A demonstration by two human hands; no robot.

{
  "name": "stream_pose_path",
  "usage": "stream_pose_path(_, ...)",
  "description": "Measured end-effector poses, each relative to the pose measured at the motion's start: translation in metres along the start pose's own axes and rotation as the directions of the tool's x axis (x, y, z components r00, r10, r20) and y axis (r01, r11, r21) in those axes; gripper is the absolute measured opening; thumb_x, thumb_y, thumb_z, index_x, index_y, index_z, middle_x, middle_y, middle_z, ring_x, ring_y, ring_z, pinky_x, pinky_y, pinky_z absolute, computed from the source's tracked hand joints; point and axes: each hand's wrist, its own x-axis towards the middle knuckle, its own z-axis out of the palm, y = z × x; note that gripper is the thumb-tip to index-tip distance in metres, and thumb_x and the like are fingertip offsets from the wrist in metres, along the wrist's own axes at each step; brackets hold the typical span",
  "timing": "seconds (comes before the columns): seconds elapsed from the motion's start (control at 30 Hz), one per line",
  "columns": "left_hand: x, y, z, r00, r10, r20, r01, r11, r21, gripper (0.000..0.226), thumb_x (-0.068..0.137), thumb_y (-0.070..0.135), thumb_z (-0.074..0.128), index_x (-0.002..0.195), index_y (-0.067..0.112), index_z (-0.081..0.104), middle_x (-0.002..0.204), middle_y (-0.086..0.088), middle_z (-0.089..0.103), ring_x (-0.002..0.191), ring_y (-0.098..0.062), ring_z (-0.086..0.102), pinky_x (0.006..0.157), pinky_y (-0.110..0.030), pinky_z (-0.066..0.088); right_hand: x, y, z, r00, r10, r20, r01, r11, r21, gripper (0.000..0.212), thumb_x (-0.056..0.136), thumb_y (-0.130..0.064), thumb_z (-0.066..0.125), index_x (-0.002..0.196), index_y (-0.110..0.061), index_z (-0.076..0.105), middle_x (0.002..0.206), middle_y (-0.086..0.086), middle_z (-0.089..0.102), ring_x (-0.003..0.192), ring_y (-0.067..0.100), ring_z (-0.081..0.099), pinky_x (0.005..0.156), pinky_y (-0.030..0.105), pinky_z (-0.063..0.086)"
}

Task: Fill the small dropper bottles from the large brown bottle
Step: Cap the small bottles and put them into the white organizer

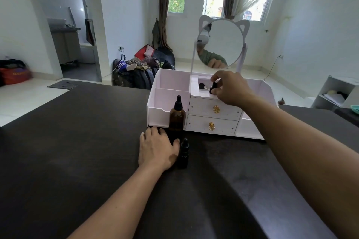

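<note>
The right hand (229, 88) pinches a small bottle (213, 87) on the organizer (169, 110) top, the left hand (157, 149) lies flat beside another dropper bottle (184, 153) and the capped brown bottle (176, 116), so filling looks unstarted.

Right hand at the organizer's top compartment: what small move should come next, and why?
Probably lift the small black dropper bottle out and set it on the dark table beside the other small bottle. The right hand pinches it at the white organizer, far from the large brown bottle, which stands capped on the table. The left hand rests flat there.
</note>
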Motion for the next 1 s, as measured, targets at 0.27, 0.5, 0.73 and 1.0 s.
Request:
stream_pose_path(0.27, 0.001, 0.0, 0.0, 1.0, -0.002, -0.007, 0.002, 1.0, -0.008, 0.054, 0.094, 0.054, 0.039, 0.125, 0.013, 0.054, 0.133, -0.01, 0.046, 0.127, -0.026, 0.04, 0.114, -0.042, 0.028, 0.001, 0.003, 0.001, 1.0, 0.011, 0.011, -0.011, 1.0, 0.019, 0.041, 0.085, -0.02, 0.071, 0.124, -0.021, 0.058, 0.114, 0.005, 0.07, 0.109, 0.029, 0.061, 0.1, 0.053, 0.046)
stream_pose_path(0.5, 0.0, -0.001, 0.001, 1.0, 0.002, -0.012, -0.002, 1.0, 0.007, 0.055, 0.094, 0.055, 0.04, 0.126, 0.012, 0.054, 0.133, -0.011, 0.046, 0.127, -0.027, 0.04, 0.114, -0.043, 0.028, -0.018, -0.004, -0.017, 0.994, -0.048, -0.093, 0.051, 0.998, 0.039, 0.045, 0.085, -0.02, 0.072, 0.127, -0.018, 0.056, 0.118, 0.002, 0.069, 0.111, 0.024, 0.062, 0.103, 0.046, 0.045)
stream_pose_path(0.73, 0.001, 0.001, 0.001, 1.0, -0.006, 0.001, 0.006, 1.0, 0.028, 0.057, 0.095, 0.055, 0.038, 0.127, 0.011, 0.054, 0.134, -0.012, 0.046, 0.128, -0.027, 0.04, 0.115, -0.043, 0.027, -0.101, -0.024, -0.017, 0.961, -0.225, -0.161, 0.257, 0.941, 0.218, 0.039, 0.085, -0.008, 0.068, 0.122, -0.018, 0.061, 0.11, -0.009, 0.065, 0.095, 0.005, 0.063, 0.089, 0.028, 0.054)
stream_pose_path(1.0, 0.003, -0.022, -0.009, 0.988, 0.109, 0.108, -0.114, 0.993, 0.036, 0.061, 0.097, 0.054, 0.034, 0.145, 0.016, 0.042, 0.149, -0.008, 0.038, 0.136, -0.025, 0.034, 0.113, -0.038, 0.026, -0.154, -0.026, 0.017, 0.904, -0.333, 0.267, 0.199, 0.883, 0.425, 0.051, 0.083, -0.019, 0.076, 0.13, -0.027, 0.056, 0.115, -0.013, 0.064, 0.101, -0.002, 0.061, 0.081, 0.015, 0.053)
